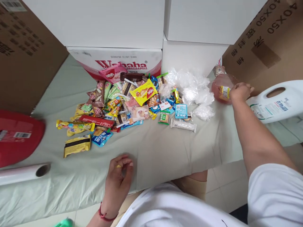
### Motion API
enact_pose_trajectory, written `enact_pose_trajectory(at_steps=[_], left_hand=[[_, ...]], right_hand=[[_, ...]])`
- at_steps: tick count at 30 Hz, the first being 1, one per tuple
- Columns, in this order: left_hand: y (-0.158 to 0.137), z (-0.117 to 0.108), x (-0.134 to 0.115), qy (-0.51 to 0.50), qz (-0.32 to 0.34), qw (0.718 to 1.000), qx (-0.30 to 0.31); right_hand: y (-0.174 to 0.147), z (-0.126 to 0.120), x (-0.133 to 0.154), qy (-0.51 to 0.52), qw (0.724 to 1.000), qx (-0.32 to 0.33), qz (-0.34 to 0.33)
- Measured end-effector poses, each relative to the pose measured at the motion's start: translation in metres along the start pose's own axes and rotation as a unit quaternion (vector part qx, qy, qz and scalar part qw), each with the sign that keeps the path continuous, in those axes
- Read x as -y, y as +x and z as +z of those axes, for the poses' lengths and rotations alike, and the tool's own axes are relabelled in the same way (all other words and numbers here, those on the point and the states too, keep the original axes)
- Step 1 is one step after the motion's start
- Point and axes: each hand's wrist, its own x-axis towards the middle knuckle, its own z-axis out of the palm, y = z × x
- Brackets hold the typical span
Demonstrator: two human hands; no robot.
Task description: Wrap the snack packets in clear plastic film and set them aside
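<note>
My right hand point(240, 91) reaches to the right end of the table, its fingers closed on a small yellow-and-white snack packet point(225, 92). The packet is at a reddish see-through bowl point(216, 86); my fingers hide part of both. My left hand point(120, 175) rests near the table's front edge, fingers curled loosely towards the thumb, with nothing visible in them. Beyond it spreads a pile of wrapped snacks, among them a yellow nabati packet point(144, 92), a pink nabati packet point(113, 73) and a white wrapped bar point(183, 125).
Crumpled clear plastic point(189, 85) lies between pile and bowl. A white detergent bottle point(279, 101) lies at the right. At left are a red container point(19, 138) and a roll point(21, 174). White boxes point(113, 22) stand behind; cardboard boxes point(267, 44) flank the table.
</note>
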Motion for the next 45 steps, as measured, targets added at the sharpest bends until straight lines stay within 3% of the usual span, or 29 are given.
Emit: enact_pose_trajectory(at_steps=[2, 3, 4, 7, 9, 10, 12, 15, 18, 20, 22, 25, 27, 30, 33, 35, 36, 38, 40, 41, 43, 45], left_hand=[[0.003, 0.001, 0.000, 0.014, 0.007, 1.000, 0.000], [0.005, 0.002, -0.001, 0.023, 0.014, 1.000, 0.003], [0.007, 0.004, -0.002, 0.033, 0.024, 0.999, 0.008], [0.012, 0.010, -0.008, 0.057, 0.078, 0.995, 0.027], [0.012, 0.012, -0.011, 0.061, 0.118, 0.990, 0.038], [0.011, 0.012, -0.012, 0.060, 0.133, 0.988, 0.043], [0.008, 0.011, -0.012, 0.048, 0.146, 0.987, 0.056], [0.002, 0.009, -0.015, 0.004, 0.110, 0.992, 0.064], [0.001, 0.014, -0.029, -0.101, 0.007, 0.990, 0.095], [0.005, 0.022, -0.047, -0.212, -0.057, 0.963, 0.158], [0.014, 0.033, -0.067, -0.325, -0.102, 0.914, 0.219], [0.033, 0.050, -0.089, -0.432, -0.173, 0.855, 0.228], [0.045, 0.057, -0.092, -0.463, -0.217, 0.821, 0.255], [0.053, 0.063, -0.084, -0.501, -0.253, 0.773, 0.294], [0.052, 0.064, -0.071, -0.555, -0.251, 0.764, 0.211], [0.050, 0.062, -0.064, -0.566, -0.223, 0.782, 0.134], [0.050, 0.060, -0.061, -0.557, -0.201, 0.799, 0.104], [0.048, 0.055, -0.058, -0.518, -0.153, 0.838, 0.073], [0.045, 0.047, -0.057, -0.475, -0.116, 0.868, 0.085], [0.043, 0.043, -0.058, -0.461, -0.103, 0.875, 0.106], [0.038, 0.036, -0.061, -0.459, -0.081, 0.869, 0.167], [0.033, 0.032, -0.064, -0.480, -0.068, 0.847, 0.217]], right_hand=[[-0.022, -0.009, 0.021, -0.039, 0.987, -0.135, 0.080], [-0.035, -0.013, 0.036, -0.044, 0.984, -0.150, 0.087], [-0.048, -0.016, 0.053, -0.026, 0.991, -0.120, 0.057], [-0.085, -0.016, 0.095, 0.016, 0.994, 0.089, -0.066], [-0.100, -0.011, 0.109, -0.015, 0.978, 0.187, -0.092], [-0.104, -0.010, 0.112, -0.033, 0.976, 0.198, -0.079], [-0.106, -0.009, 0.115, -0.028, 0.988, 0.149, -0.022], [-0.107, -0.011, 0.134, 0.093, 0.992, -0.010, 0.088], [-0.122, -0.006, 0.182, 0.273, 0.933, -0.083, 0.219], [-0.143, 0.005, 0.224, 0.371, 0.883, -0.048, 0.285], [-0.172, 0.020, 0.264, 0.445, 0.836, 0.009, 0.322], [-0.213, 0.039, 0.309, 0.524, 0.782, 0.085, 0.328], [-0.232, 0.046, 0.324, 0.569, 0.744, 0.098, 0.336], [-0.244, 0.050, 0.329, 0.642, 0.666, 0.050, 0.376], [-0.252, 0.052, 0.323, 0.674, 0.610, 0.024, 0.417], [-0.262, 0.052, 0.320, 0.637, 0.628, 0.056, 0.443], [-0.268, 0.051, 0.319, 0.596, 0.665, 0.068, 0.446], [-0.277, 0.047, 0.320, 0.478, 0.779, 0.048, 0.404], [-0.280, 0.040, 0.324, 0.357, 0.890, 0.000, 0.284], [-0.278, 0.036, 0.327, 0.311, 0.927, -0.005, 0.211], [-0.270, 0.034, 0.334, 0.260, 0.960, 0.041, 0.095], [-0.260, 0.039, 0.340, 0.254, 0.959, 0.113, 0.054]])
